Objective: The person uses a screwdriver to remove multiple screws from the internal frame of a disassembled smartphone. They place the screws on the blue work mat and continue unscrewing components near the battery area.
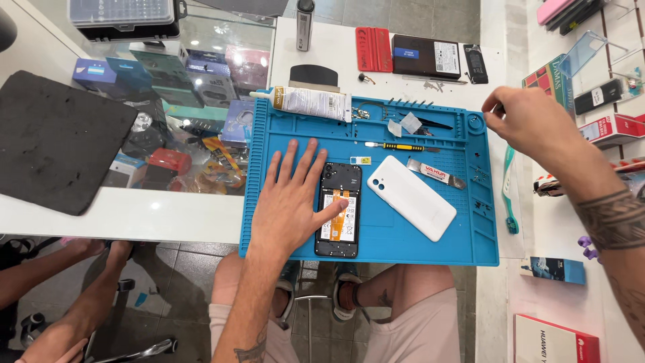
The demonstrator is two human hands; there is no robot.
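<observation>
Hidden and cut-off parts

What is pinched in the right hand (531,124) cannot be told; the opened phone (339,210) is partly covered by the left hand (290,202).

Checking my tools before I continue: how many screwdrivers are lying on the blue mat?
1: a yellow-handled screwdriver lies on the blue mat, above the white back cover. Others may be hidden.

I saw bare forearms, the right forearm (615,222) banded with dark tattoo patterns. Pale pink shorts (430,329) covered the thighs at the frame's bottom, and the left forearm (252,316) carried a small tattoo.
</observation>
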